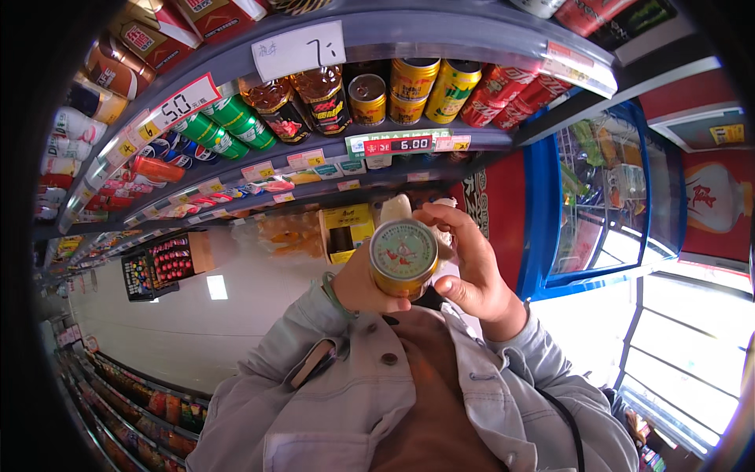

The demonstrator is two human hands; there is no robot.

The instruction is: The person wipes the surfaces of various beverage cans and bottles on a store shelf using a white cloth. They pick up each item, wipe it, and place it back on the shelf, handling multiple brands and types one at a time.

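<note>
My left hand (361, 284) is closed around a gold drink can (404, 253), its printed round end turned up towards me. Just right of the can is my right hand (472, 265), fingers curved and thumb near the can's side. Behind the can, a whitish cloth (396, 207) shows in part between my hands; whether the right fingers hold it, I cannot tell. On the shelf ahead stand short gold cans (367, 99), stacked Red Bull cans (412, 88), a yellow can (453, 88), red cola cans (498, 94), dark-labelled bottles (321, 97) and green cans (227, 127).
The shelf edge (413, 26) with price tags curves across in front of me. A blue-framed glass-topped freezer (601, 194) stands at the right. Below the shelves are a yellow carton (348, 230) and a black crate (141, 271) of goods. Another stocked rack (141, 407) is at the lower left.
</note>
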